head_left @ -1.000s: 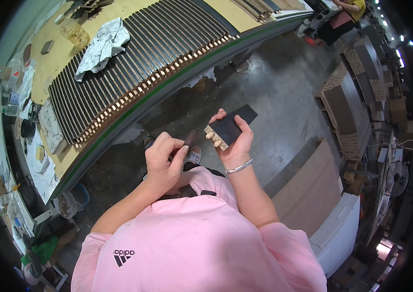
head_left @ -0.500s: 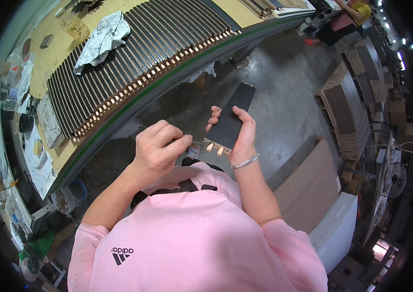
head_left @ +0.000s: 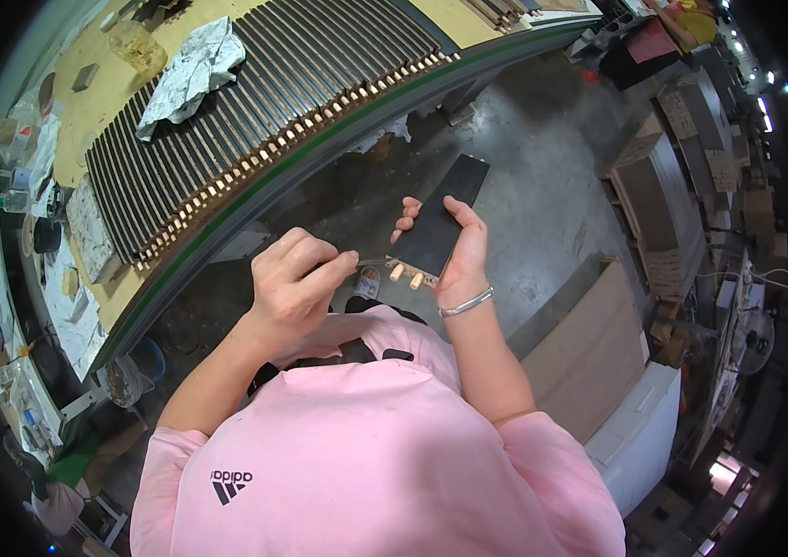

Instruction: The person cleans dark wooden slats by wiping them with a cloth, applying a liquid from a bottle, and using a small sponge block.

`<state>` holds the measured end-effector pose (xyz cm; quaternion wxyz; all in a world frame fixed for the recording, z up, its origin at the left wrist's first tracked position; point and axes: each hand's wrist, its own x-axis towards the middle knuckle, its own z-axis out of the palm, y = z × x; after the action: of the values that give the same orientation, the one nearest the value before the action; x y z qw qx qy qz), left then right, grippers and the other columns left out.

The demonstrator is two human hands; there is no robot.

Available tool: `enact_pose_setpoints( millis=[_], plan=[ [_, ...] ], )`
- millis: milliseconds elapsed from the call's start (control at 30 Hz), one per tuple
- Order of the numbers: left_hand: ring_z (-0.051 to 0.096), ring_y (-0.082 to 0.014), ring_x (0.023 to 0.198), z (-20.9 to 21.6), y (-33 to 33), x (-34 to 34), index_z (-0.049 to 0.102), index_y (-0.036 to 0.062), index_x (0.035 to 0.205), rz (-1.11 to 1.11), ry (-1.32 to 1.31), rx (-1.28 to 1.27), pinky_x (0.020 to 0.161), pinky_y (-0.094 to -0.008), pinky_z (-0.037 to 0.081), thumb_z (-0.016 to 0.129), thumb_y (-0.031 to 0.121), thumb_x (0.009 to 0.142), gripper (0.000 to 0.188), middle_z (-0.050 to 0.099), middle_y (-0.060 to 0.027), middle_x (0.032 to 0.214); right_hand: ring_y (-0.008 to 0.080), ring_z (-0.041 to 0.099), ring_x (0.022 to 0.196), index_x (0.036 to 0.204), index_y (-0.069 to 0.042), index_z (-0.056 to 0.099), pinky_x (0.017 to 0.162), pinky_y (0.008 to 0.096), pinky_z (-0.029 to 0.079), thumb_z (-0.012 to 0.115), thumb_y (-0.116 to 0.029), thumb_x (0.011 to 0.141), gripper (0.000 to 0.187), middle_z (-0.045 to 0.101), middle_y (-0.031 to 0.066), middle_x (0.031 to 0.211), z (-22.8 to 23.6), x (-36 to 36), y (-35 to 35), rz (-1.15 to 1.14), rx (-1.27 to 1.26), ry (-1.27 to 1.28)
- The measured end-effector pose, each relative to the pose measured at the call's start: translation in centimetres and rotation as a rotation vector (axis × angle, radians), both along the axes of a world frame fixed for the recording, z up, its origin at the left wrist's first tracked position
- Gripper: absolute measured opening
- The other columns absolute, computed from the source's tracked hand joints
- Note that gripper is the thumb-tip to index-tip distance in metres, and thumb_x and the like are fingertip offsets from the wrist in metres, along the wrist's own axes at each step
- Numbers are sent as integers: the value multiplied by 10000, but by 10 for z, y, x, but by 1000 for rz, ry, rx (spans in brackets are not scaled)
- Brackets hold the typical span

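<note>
My right hand (head_left: 462, 252) grips a narrow dark board (head_left: 438, 215), thumb on its face and fingers around the far edge. Two pale wooden dowels (head_left: 417, 279) stick out of the board's near end, where the raw chipboard core shows. Left of that end, my left hand (head_left: 293, 281) is closed in a pinch. Something thin seems to reach from its fingertips toward the board's end, too fine to name. Many similar dark boards (head_left: 273, 102) stand side by side on the workbench, dowels along their near ends.
Crumpled paper (head_left: 191, 74) lies on the row of boards. The workbench (head_left: 87, 102) also bears a plastic jar (head_left: 138, 48) and a small grey block (head_left: 84, 77). Stacked panels (head_left: 661, 200) stand at the right. Another person (head_left: 668, 42) is at the far right.
My left hand has drawn slightly left and up, still pinched. The board in my right hand has shifted a little left. At the far right, the other person has moved slightly.
</note>
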<state>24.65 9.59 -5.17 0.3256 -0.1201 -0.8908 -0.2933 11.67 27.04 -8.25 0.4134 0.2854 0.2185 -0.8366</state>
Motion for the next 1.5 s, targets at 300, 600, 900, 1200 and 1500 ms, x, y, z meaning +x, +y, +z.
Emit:
enact_pose_setpoints(
  millis=[300, 600, 900, 1200, 1500],
  plan=[
    [551, -202, 575, 6, 10, 11, 698, 4, 876, 38, -8, 172, 485, -301, 405, 752, -85, 642, 256, 580, -75, 704, 251, 587, 811, 1161, 98, 499, 816, 407, 504, 481, -228, 888, 425, 588, 138, 910, -3, 4, -5, -161, -113, -13],
    [546, -185, 564, 4, 35, 7, 689, -5, 886, -49, 2, 251, 474, -295, 391, 761, -75, 661, 246, 566, -65, 688, 319, 590, 890, 1015, 19, 590, 886, 446, 498, 407, -312, 913, 391, 636, 167, 866, -5, 8, -13, -192, -161, 23],
    [541, -202, 534, 0, 44, 9, 645, -3, 850, 41, -100, 316, 463, -311, 416, 756, -41, 698, 192, 557, -91, 699, 318, 598, 927, 1016, 8, 590, 912, 446, 492, 365, -308, 947, 394, 642, 168, 886, -4, 10, -14, -246, -108, 97],
    [536, -206, 521, -6, 47, 6, 629, -5, 837, 62, -172, 389, 461, -308, 412, 735, -43, 730, 156, 543, -85, 689, 318, 614, 958, 1023, 8, 599, 917, 452, 496, 349, -317, 954, 416, 653, 162, 908, -4, 10, -16, -269, -39, 89],
    [529, -179, 545, -7, 46, 3, 632, -5, 831, 36, -132, 373, 475, -290, 389, 724, -65, 742, 142, 555, -83, 672, 312, 620, 966, 1036, 16, 596, 917, 454, 501, 340, -313, 969, 422, 654, 159, 927, -4, 10, -16, -252, -73, 79]
  ],
)
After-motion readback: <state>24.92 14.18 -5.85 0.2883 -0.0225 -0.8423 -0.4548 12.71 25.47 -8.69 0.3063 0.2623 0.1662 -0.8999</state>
